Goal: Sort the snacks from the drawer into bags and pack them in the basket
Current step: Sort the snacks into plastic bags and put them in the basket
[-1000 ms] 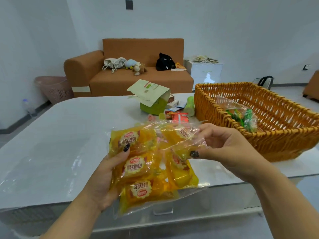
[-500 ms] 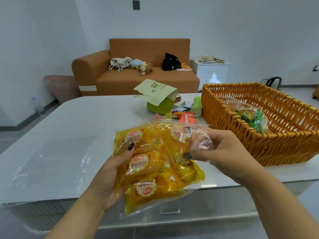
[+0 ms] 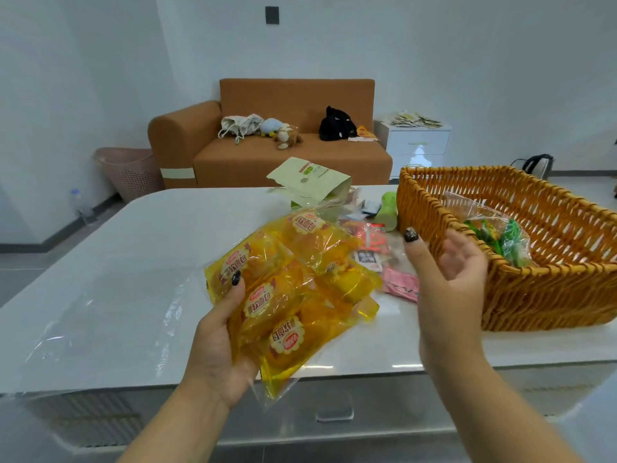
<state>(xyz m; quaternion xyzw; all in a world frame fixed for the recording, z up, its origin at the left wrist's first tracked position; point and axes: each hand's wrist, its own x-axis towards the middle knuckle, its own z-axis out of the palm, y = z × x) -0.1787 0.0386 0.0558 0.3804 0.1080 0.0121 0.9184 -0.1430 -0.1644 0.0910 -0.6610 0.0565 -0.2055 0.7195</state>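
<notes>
My left hand [image 3: 218, 342] grips a clear plastic bag of yellow bread snack packs [image 3: 293, 289] above the table's near edge, thumb on top. To the right of the bag, my right hand [image 3: 447, 282] hovers free, its fingers relaxed and holding nothing, just in front of the wicker basket [image 3: 534, 295]. Inside the basket lies a clear bag of green-wrapped snacks [image 3: 494, 228]. Loose small snack packets [image 3: 374, 248] lie on the table between the bag and the basket.
A green paper box [image 3: 310, 185] and a green bottle [image 3: 389, 210] stand behind the loose packets on the white table [image 3: 133, 262]. A drawer handle [image 3: 334, 412] shows below the table edge. An orange sofa [image 3: 283, 152] and white cabinet [image 3: 417, 145] stand beyond.
My right hand has let go of the bag's top and moved right toward the basket. The bag, now held by my left hand alone, has tilted to the right.
</notes>
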